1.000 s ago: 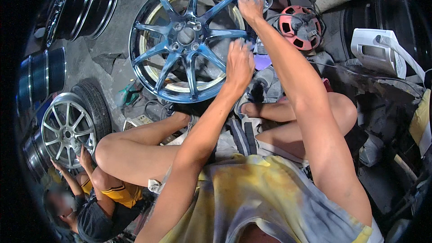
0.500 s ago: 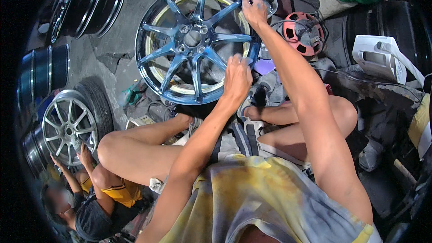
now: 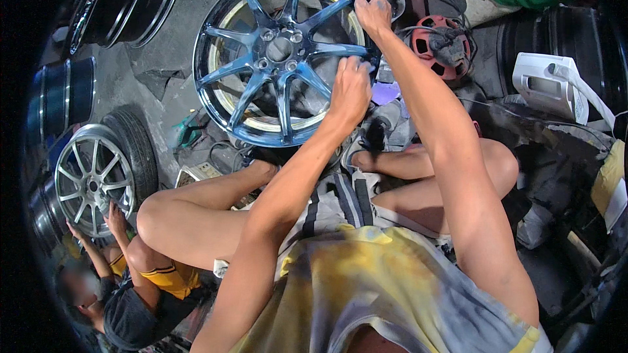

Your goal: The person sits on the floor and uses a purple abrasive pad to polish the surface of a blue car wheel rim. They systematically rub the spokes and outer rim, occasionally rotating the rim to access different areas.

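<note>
A shiny blue-black alloy wheel rim with several slim spokes lies tilted in front of my legs, its face toward me. My right hand grips its outer edge at the upper right, fingers curled over the lip. Lower down, my left hand is closed at the rim's right side, its fingertips bunched near the outer end of a spoke. Whatever sits under those fingers, if anything, is hidden. Pale, cloudy smears show on the spokes, and a yellowish ring is visible behind them. A grey bowl stands just beyond my right hand.
At the lower left a co-worker handles a silver wheel rim beside a black tyre. Dark rims stand at the upper left. A red cable reel and a white plastic appliance are on the right.
My left hand has shifted upward along the rim's right side, still closed. My right hand keeps its hold on the edge. The whole view has shifted slightly.
</note>
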